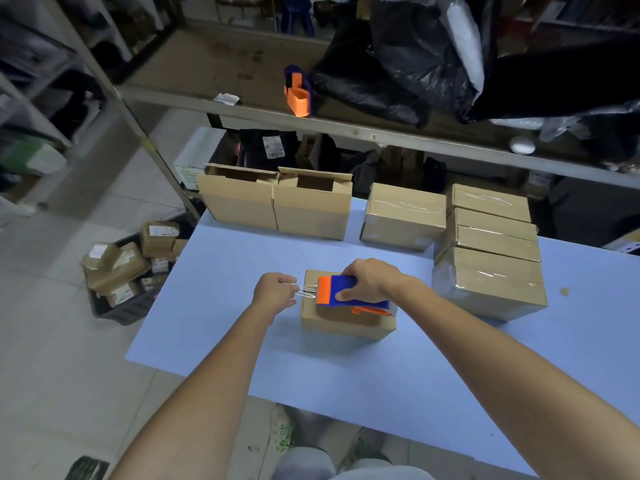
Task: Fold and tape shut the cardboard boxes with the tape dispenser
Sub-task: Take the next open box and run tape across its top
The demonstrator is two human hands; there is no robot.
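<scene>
A small closed cardboard box (343, 323) sits in the middle of the blue table (346, 372). On its top lies a blue and orange tape dispenser (349, 296), gripped by my right hand (372, 278). My left hand (275, 292) is just left of the box and pinches the free end of the clear tape (306, 289), stretched from the dispenser's orange mouth. Two open boxes (277, 206) stand side by side at the table's far edge.
Several taped boxes (485, 251) are stacked at the right and back right of the table. A second orange and blue dispenser (298, 93) stands on the shelf above, beside black bags (398, 64). A crate of parcels (128, 271) sits on the floor at left.
</scene>
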